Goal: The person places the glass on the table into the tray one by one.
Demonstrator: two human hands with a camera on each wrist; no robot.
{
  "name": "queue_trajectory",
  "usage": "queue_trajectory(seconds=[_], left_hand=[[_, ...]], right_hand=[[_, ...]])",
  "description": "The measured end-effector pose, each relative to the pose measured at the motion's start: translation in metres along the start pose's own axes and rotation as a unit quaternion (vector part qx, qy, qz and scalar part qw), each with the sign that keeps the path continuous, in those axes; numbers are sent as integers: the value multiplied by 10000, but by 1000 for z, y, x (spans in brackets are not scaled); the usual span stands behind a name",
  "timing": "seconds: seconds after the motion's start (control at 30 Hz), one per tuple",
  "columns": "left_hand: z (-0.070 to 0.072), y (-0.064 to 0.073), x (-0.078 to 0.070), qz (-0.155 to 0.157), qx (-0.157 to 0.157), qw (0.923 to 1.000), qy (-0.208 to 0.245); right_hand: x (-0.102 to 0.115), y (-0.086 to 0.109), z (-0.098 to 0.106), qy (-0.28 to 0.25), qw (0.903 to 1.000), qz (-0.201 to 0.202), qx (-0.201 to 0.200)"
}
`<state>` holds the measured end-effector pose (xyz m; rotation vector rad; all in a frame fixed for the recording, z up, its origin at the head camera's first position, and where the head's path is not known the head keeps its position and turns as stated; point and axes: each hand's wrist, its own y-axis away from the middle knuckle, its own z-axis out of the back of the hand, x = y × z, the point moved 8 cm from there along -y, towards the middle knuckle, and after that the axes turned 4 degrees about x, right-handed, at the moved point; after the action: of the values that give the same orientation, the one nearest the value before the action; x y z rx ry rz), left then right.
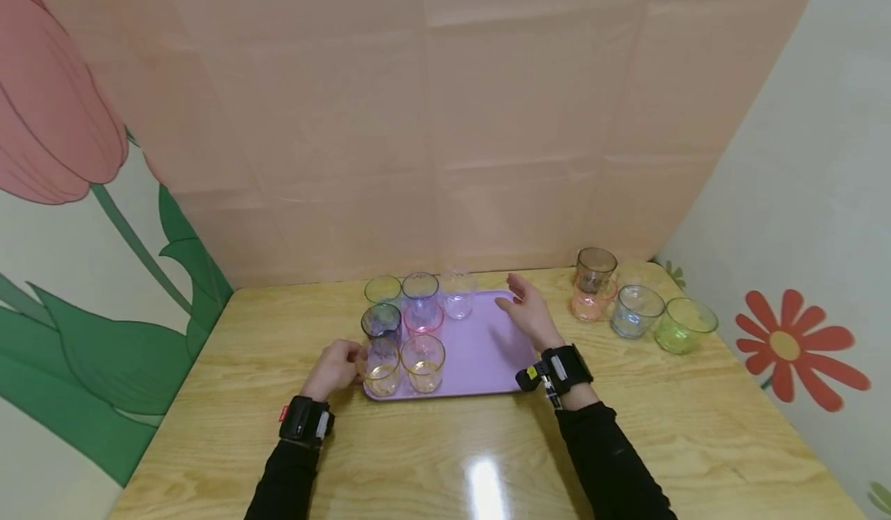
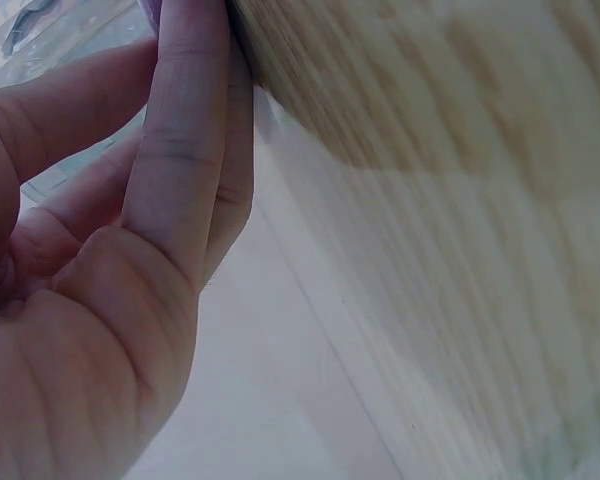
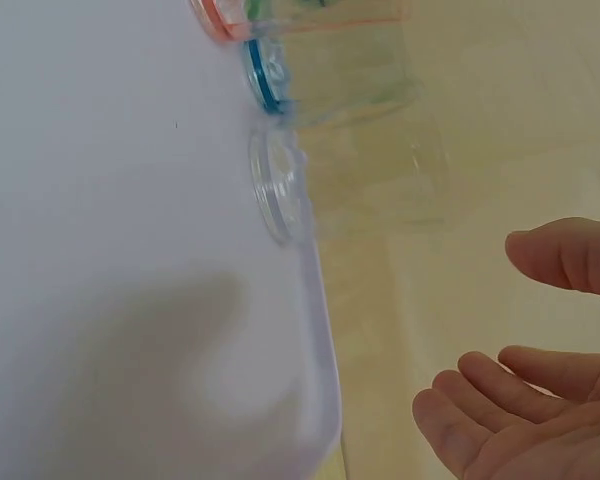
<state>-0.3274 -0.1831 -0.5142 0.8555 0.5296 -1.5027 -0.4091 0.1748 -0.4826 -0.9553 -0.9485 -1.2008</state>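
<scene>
In the head view a lilac tray point(image 1: 480, 357) lies on the table, with several glasses on its left side. Two amber-rimmed glasses, one left point(image 1: 382, 373) and one right point(image 1: 423, 369), stand in front. Behind them are a dark-rimmed glass point(image 1: 381, 323), a pink-rimmed glass point(image 1: 424, 325), a blue-rimmed glass point(image 1: 421, 286), a green-rimmed glass point(image 1: 383, 288) and a clear glass point(image 1: 458, 295). My left hand point(image 1: 337, 365) is at the tray's front left, its fingertips by the edge; their contact is partly hidden. My right hand point(image 1: 532, 315), fingers spread and holding nothing, hovers above the tray's right side.
Right of the tray, a smoky glass point(image 1: 595, 268) appears stacked on a pink-orange glass point(image 1: 590, 306). Beside them stand a blue glass point(image 1: 635, 315) and a green glass point(image 1: 682, 330). A papered wall point(image 1: 431, 156) rises behind the wooden table point(image 1: 418, 458).
</scene>
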Motion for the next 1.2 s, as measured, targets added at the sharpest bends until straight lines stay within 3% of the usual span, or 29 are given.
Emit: queue_trajectory(seconds=[0.33,0.73,0.87,1.1,1.2], left_hand=[[2,0,-2,-118,-34,9999,-19],[0,-2,-1,-71,11,10000,-32],[0,-1,0,1,35,10000,-11],[0,-1,0,-43,13,10000,5],[-1,-1,0,-54,29,10000,37]], right_hand=[[-10,17,35,-160,9992,102,-349],[-11,38,92,-392,9923,128,-1166],[-10,44,111,-29,9897,94,-1428],[-15,51,133,432,9875,179,-1503],[-16,57,145,670,9811,137,-1809]])
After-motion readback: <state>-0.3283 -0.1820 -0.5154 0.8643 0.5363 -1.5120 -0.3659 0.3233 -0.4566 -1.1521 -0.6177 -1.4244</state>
